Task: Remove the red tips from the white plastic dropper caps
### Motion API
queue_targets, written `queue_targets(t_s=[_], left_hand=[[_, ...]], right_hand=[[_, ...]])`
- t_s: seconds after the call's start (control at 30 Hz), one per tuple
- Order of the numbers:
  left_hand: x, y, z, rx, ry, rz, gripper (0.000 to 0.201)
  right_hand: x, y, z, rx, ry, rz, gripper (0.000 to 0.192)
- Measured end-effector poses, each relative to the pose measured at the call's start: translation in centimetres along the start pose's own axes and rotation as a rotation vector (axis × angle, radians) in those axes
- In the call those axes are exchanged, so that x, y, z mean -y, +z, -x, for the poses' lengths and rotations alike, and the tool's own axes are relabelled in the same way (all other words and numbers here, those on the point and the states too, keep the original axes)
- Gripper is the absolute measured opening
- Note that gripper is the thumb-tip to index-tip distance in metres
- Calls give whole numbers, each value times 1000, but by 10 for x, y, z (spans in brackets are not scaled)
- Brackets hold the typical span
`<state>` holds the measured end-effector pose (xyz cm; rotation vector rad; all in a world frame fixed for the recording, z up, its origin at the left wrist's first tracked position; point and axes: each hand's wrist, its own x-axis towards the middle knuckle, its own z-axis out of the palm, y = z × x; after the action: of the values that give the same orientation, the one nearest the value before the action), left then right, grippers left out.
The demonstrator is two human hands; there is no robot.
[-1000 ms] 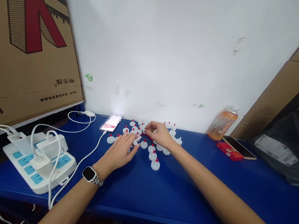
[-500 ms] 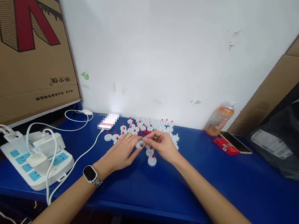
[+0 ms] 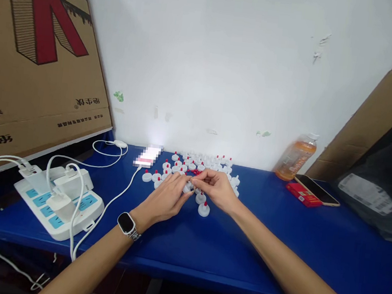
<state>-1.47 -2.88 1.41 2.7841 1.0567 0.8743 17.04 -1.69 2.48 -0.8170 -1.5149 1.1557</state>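
Observation:
Between thumb and fingers, my left hand (image 3: 162,199) grips a white plastic nozzle cap (image 3: 187,188), mostly covered by the fingers. My right hand (image 3: 216,190) is closed in a pinch at the upper end of that same cap; whatever sits in its fingertips is too small to make out. Around both hands stand several white nozzle caps with red tips, the nearest one (image 3: 204,210) just in front. Small loose red tips (image 3: 196,171) lie behind my fingers. Farther right, some white caps (image 3: 235,180) have bare nozzles.
On the left are a white power strip (image 3: 62,233) with plugs and cables, and a lit phone (image 3: 148,155) on a cable. To the right stand an orange drink bottle (image 3: 296,157), a red packet (image 3: 303,195) and another phone (image 3: 318,191). Cardboard (image 3: 50,88) leans at the left.
The whole view has shifted a little, so things appear slightly farther right. Both hands stay together on the white nozzle cap, with hardly any change in their grip.

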Motion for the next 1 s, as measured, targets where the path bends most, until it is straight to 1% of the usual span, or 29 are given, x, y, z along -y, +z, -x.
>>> queue_targets(t_s=[0.17, 0.23, 0.27, 0.33, 0.37, 0.43, 0.5, 0.53, 0.63, 0.77, 0.9, 1.0], left_hand=[[1, 3, 0, 20, 9, 14, 26], [7, 3, 0, -29, -10, -3, 34], [12, 3, 0, -70, -35, -23, 41], [22, 0, 1, -146, -98, -87, 53], [27, -3, 2, -153, -119, -116, 52], [36, -7, 3, -102, -120, -148, 36], [42, -11, 5, -34, -102, -158, 16], [45, -12, 5, -14, -100, -163, 14], [50, -13, 6, -7, -129, -191, 17], [54, -11, 6, -9, -164, -213, 11], [54, -9, 7, -26, -165, -270, 10], [52, -8, 6, -37, -159, -286, 12]], right_hand=[[-4, -3, 1, 74, -15, 97, 36], [-2, -7, -2, 102, -31, 180, 33], [0, -9, -6, 94, -53, 228, 30], [6, -14, -16, 23, -113, 342, 26], [9, -16, -23, -15, -139, 402, 23], [13, -17, -36, -39, -159, 513, 18], [11, -13, -48, 3, -147, 588, 14], [8, -10, -52, 31, -142, 605, 13], [-8, -1, -58, 126, -134, 639, 7], [-21, 2, -58, 270, -120, 766, 6], [-14, -2, -60, 326, -112, 874, 8], [-5, -2, -64, 373, -74, 925, 9]])
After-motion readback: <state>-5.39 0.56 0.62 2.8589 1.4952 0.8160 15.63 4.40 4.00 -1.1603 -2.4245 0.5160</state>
